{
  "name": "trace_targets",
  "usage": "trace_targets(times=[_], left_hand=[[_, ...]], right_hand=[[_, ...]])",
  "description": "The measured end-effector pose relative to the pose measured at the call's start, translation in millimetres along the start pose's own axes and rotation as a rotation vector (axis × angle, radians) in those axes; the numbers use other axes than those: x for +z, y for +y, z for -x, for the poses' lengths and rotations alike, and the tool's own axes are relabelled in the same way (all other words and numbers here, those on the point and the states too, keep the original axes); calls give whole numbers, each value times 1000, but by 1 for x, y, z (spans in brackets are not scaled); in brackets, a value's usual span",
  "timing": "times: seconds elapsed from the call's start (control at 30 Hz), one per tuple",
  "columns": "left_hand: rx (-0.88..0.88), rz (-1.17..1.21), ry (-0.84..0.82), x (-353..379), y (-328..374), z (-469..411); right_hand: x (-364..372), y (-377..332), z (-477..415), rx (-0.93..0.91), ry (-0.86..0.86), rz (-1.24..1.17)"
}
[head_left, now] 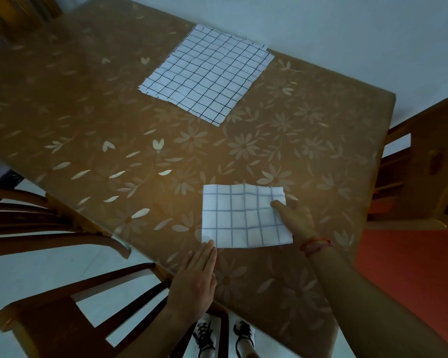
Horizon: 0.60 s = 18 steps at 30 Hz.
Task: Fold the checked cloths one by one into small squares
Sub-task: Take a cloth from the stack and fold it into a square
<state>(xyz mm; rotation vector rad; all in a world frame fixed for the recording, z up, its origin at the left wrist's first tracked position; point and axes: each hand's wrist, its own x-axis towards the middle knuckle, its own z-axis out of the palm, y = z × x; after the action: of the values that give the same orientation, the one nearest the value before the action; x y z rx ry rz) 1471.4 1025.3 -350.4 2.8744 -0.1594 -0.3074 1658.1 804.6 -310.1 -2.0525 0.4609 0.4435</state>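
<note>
- Tabletop [88,112]: floral cover, carries all the cloths.
- Flat checked cloths [207,73]: stacked unfolded at the far side, well apart from both hands.
- Half-folded cloth [241,218]: lies near the front edge. It looks mid-fold, and the next move is probably to carry its right edge leftward.
- Left hand [194,280]: fingers straight and together, tips touching the near-left corner.
- Right hand [295,218]: thumb on top, apparently pinching that right edge.

Checked cloth [243,218] between both hands
Right hand [295,218] pinches its edge; flat left hand [194,277] touches its corner; unfolded cloths [207,73] lie beyond.
</note>
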Motion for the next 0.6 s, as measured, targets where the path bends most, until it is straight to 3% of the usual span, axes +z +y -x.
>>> trace_targets(times=[0.27, 0.6], left_hand=[[-4, 31, 25, 1, 1, 0], [21, 141, 163, -8, 8, -20]], right_hand=[[-11, 3, -8, 32, 49, 57], [-24, 20, 22, 199, 100, -282]])
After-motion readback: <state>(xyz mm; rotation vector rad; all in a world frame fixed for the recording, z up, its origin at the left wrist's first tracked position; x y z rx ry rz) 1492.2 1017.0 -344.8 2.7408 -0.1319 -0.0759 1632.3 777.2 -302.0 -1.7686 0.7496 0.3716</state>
